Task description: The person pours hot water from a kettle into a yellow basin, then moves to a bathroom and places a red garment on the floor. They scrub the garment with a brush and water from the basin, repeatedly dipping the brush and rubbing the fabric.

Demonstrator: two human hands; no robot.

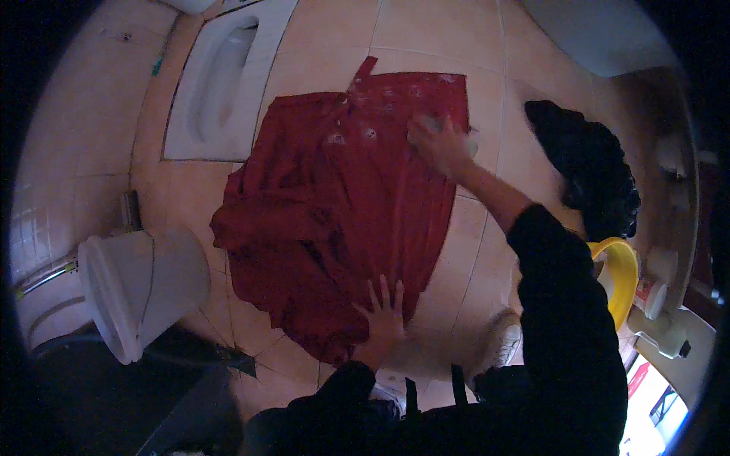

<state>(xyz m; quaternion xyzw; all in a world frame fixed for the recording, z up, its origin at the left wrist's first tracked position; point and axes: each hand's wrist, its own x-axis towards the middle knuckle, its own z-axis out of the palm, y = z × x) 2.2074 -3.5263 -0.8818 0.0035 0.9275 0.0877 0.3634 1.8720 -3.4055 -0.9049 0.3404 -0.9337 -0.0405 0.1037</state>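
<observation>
A wide red garment lies spread on the tiled floor before me, wrinkled on its left side. Whitish spots that look like suds dot its upper part, and a narrow strap sticks up from its top edge. My left hand presses flat on the lower end with fingers apart. Near the upper right edge, my right hand is curled over a pale object. Blur and the hand hide most of that object, so its kind is unclear.
A white squat toilet is set into the floor at upper left. On the left stands a white plastic bucket. A dark bundled cloth lies at right, near a yellow basin. My shoe is below.
</observation>
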